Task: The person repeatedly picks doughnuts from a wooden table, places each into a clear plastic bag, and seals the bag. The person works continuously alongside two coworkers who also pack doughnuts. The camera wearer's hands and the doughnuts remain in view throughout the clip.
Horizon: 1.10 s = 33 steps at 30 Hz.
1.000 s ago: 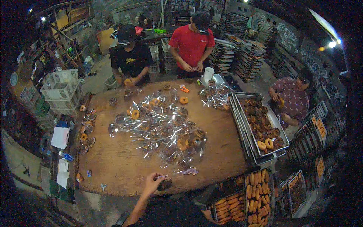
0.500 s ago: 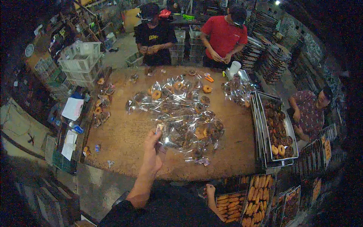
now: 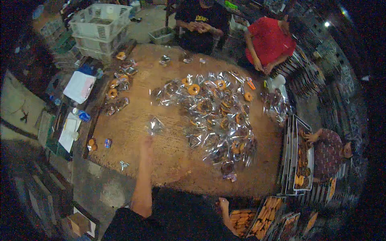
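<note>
Over the left-middle of the table (image 3: 169, 160) reaches my left hand (image 3: 148, 143), its fingers smeared by motion. A clear plastic bag (image 3: 155, 125) lies just past its fingertips; whether they grip it I cannot tell. To its right spreads a large heap of donuts in shiny clear bags (image 3: 217, 116), some dark-topped, some plain golden. My right hand (image 3: 221, 203) is low near my body at the table's front edge, fingers curled closed; what it holds, if anything, is hidden.
More bagged donuts (image 3: 121, 82) line the left edge. White crates (image 3: 100, 34) are stacked far left. Stacked trays (image 3: 295, 160) stand at the right, where a co-worker (image 3: 329, 154) reaches in. Two people (image 3: 203, 24) stand across the table. Trays of long golden pastries (image 3: 263, 217) sit below right.
My view has turned, shifting the table. My left hand has moved left of the heap, with a clear bag at its fingertips. The right co-worker's hand now reaches into the tray.
</note>
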Tool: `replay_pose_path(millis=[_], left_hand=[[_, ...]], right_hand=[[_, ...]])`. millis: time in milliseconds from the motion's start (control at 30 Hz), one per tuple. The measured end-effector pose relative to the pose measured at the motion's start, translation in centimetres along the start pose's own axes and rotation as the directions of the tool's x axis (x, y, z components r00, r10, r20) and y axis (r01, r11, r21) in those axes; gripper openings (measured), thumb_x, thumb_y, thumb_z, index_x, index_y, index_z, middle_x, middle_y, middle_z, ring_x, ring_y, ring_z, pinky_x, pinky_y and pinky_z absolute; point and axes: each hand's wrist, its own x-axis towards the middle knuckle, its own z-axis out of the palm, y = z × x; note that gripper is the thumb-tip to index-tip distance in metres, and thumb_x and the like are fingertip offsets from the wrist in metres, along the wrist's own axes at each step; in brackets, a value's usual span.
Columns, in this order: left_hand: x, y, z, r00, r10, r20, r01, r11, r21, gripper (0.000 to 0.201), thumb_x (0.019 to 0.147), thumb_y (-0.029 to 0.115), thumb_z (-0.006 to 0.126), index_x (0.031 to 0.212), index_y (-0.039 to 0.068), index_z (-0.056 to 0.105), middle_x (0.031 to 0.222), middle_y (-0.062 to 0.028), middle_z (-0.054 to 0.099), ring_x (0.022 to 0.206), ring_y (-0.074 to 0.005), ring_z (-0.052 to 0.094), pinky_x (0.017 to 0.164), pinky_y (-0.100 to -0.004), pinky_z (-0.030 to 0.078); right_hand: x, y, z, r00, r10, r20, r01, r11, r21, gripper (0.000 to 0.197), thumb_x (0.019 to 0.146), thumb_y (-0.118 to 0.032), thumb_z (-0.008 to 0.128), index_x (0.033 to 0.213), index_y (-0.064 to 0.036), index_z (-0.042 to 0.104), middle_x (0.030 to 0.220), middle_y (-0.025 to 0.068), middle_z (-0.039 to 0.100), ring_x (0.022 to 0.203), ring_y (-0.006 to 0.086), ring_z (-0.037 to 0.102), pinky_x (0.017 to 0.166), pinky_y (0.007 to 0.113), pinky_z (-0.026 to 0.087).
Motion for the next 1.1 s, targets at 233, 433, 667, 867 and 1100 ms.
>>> replay_pose_path(millis=[233, 433, 667, 867, 1100], left_hand=[[5.9, -8.6, -6.6, 0.952, 0.304, 0.038, -0.137, 0.312, 0.940, 0.057, 0.096, 0.035, 0.052, 0.139, 0.000, 0.041, 0.143, -0.0213, 0.040, 0.130, -0.0341, 0.041, 0.109, -0.0435, 0.036], [6.0, -12.2, 4.8, 0.953, 0.297, -0.065, 0.114, -0.150, 0.982, 0.076, 0.095, 0.047, 0.051, 0.151, 0.003, 0.025, 0.156, -0.0249, 0.020, 0.142, -0.0419, 0.025, 0.113, -0.0524, 0.027], [8.2, -17.1, 7.9, 0.771, 0.637, 0.028, 0.271, -0.367, 0.890, 0.086, 0.089, 0.057, 0.051, 0.152, 0.007, 0.023, 0.158, -0.0205, 0.019, 0.144, -0.0404, 0.021, 0.113, -0.0611, 0.017], [9.2, -18.2, 7.2, 0.789, 0.615, -0.011, 0.313, -0.385, 0.868, 0.086, 0.087, 0.057, 0.050, 0.153, 0.008, 0.023, 0.158, -0.0199, 0.019, 0.145, -0.0400, 0.019, 0.114, -0.0610, 0.016], [8.7, -17.8, 8.3, 0.794, 0.607, -0.018, 0.275, -0.332, 0.902, 0.084, 0.090, 0.063, 0.045, 0.153, 0.011, 0.023, 0.154, -0.0239, 0.026, 0.139, -0.0450, 0.025, 0.114, -0.0609, 0.017]], right_hand=[[2.6, -5.2, 7.6, 0.948, -0.311, -0.059, 0.227, 0.799, -0.557, 0.043, 0.086, -0.033, 0.069, 0.114, -0.0002, 0.064, 0.096, 0.0183, 0.068, 0.088, 0.0365, 0.066, 0.080, 0.042, 0.052], [5.5, -19.6, 14.0, 0.802, -0.593, -0.068, 0.460, 0.686, -0.563, 0.023, 0.088, -0.014, 0.065, 0.106, 0.0006, 0.067, 0.094, 0.0182, 0.070, 0.086, 0.0311, 0.068, 0.076, 0.037, 0.052], [15.6, -38.0, 21.8, 0.820, -0.571, 0.033, 0.532, 0.740, -0.413, 0.030, 0.092, -0.022, 0.063, 0.118, -0.0060, 0.065, 0.107, 0.0178, 0.070, 0.101, 0.0348, 0.066, 0.092, 0.039, 0.049], [26.8, -44.5, 30.9, 0.693, -0.716, -0.082, 0.482, 0.546, -0.685, 0.059, 0.090, -0.043, 0.063, 0.139, -0.0133, 0.050, 0.139, 0.0239, 0.049, 0.125, 0.0410, 0.051, 0.100, 0.044, 0.045], [18.6, -43.0, 37.0, 0.900, -0.344, 0.268, 0.437, 0.699, -0.566, 0.069, 0.089, -0.052, 0.060, 0.145, -0.0156, 0.042, 0.147, 0.0256, 0.038, 0.121, 0.0463, 0.052, 0.098, 0.048, 0.047]])
